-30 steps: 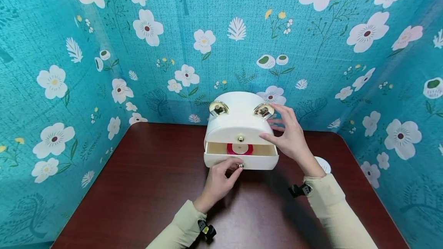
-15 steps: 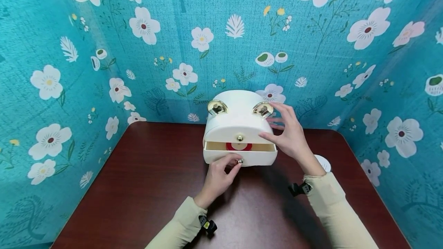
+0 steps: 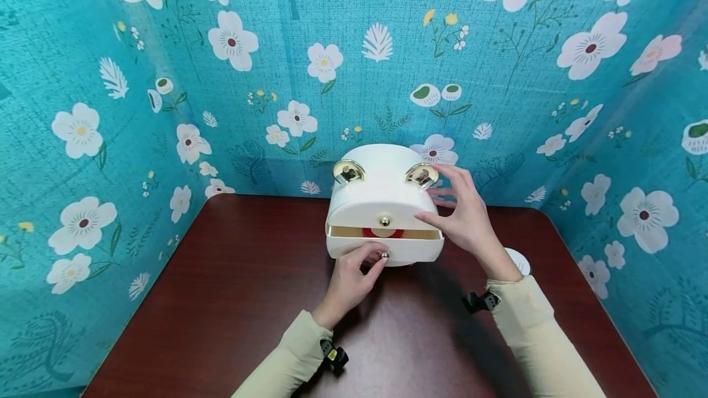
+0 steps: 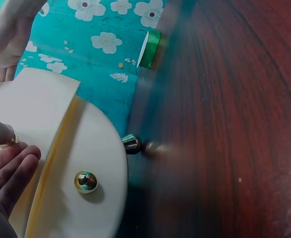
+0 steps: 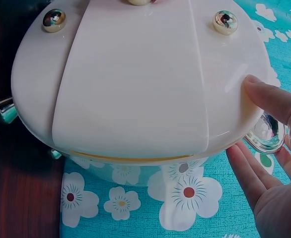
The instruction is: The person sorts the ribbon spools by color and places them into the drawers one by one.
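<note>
A white drawer box with two shiny gold round eyes stands at the back of the table. Its middle drawer sticks out partway, and a red ring-shaped thing shows partly inside. My left hand pinches the small gold knob on that drawer's front between thumb and fingers. With the thumb on the front and the other fingers along the side, my right hand holds the box's right side, near one gold eye. In the right wrist view the drawer juts out between the upper and lower fronts.
The dark red-brown table spreads out in front and to both sides. A round white-faced thing, green-sided in the left wrist view, lies right of the box, partly behind my right wrist. Blue flowered cloth hangs close behind.
The middle drawer has slid further into the box, with my left hand moving along on its knob. Less of the red thing shows. My right hand has stayed on the box's side.
</note>
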`<state>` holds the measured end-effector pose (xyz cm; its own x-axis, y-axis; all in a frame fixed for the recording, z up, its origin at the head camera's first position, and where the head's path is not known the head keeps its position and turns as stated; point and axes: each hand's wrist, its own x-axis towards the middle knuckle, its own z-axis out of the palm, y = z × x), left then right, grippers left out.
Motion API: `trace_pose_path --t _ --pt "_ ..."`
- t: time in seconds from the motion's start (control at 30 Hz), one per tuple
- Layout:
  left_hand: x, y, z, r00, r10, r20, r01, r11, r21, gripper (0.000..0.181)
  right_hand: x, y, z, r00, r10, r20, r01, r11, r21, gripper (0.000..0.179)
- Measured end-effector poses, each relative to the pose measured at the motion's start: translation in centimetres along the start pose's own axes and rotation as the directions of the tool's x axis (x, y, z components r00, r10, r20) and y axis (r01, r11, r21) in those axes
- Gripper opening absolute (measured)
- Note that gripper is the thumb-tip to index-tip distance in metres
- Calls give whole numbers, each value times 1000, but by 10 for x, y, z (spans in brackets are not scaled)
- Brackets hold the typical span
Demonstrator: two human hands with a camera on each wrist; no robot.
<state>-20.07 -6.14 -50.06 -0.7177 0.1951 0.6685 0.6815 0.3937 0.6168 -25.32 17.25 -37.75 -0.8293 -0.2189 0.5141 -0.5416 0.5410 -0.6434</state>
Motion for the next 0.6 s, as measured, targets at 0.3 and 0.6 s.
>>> trace_pose_path --t 0.3,0.6 --pt "3 -3 0 1000 30 -10 -30 999 -11 19 -1 1 1 1000 -1 -1 1 1000 5 94" --pt "7 -8 0 1000 23 -5 -23 1000 -2 17 1 1 1 1000 -16 -5 16 1000 1 94"
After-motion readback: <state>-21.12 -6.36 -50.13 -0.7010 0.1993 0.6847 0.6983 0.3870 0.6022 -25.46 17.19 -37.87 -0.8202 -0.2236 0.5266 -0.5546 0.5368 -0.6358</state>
